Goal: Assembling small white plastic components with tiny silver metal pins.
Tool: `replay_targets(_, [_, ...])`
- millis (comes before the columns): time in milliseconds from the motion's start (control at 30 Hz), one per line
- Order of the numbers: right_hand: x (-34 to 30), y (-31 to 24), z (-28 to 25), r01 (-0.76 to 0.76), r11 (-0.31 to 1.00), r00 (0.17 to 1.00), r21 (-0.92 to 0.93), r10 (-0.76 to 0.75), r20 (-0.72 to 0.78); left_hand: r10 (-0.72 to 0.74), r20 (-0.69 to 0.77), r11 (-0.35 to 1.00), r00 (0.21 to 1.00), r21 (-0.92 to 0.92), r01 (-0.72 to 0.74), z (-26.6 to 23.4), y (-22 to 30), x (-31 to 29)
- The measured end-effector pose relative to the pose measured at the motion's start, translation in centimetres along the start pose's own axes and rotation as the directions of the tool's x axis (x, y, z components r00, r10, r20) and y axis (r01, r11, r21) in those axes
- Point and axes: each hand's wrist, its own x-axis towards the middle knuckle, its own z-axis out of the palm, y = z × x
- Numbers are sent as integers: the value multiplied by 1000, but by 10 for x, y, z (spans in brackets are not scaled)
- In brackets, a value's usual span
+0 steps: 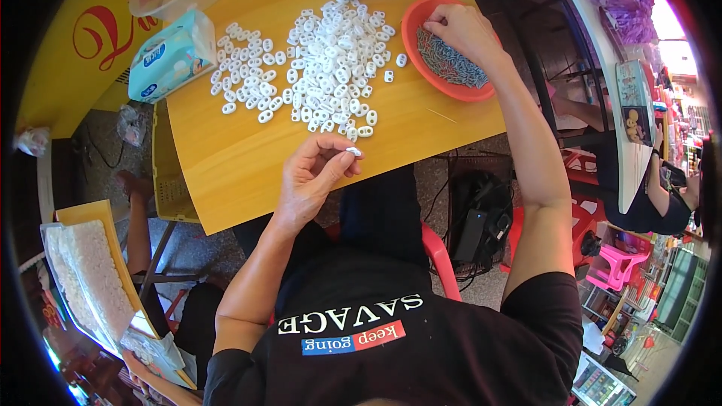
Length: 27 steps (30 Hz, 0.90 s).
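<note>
Your left hand (314,174) is just off the near edge of the yellow table (226,162), thumb and fingers closed around a small white piece (353,152). Your right hand (460,31) is at the red bowl (464,92) on the right side of the table, its fingertips drawn close together above the grey metal pieces (444,59); you can't tell from here whether they grip one. Between your hands and farther from you lies the large heap of white two-holed pieces (331,68), with a smaller, looser group (263,90) to its left. A light-blue tissue pack (171,56) sits beside that group, and a thin stick (441,115) lies near the bowl.
</note>
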Motion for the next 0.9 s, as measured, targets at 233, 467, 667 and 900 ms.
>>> replay_targets(233, [1, -3, -2, 78, 980, 997, -184, -76, 18, -1, 1, 1000, 1000, 10, 1, 0, 1, -2])
replay_targets(467, [-2, 12, 0, 112, 987, 987, 114, -96, -130, 2, -4, 1000, 1000, -6, -2, -2, -1, 0])
replay_targets(667, [-20, 12, -13, 8, 619, 994, 786, 80, -74, 27, -39, 995, 999, -94, -31, -5, -2, 1])
replay_targets(900, [-79, -53, 4, 5, 162, 995, 987, -96, 11, 21, -143, 976, 989, -211, -52, -6, -2, 8])
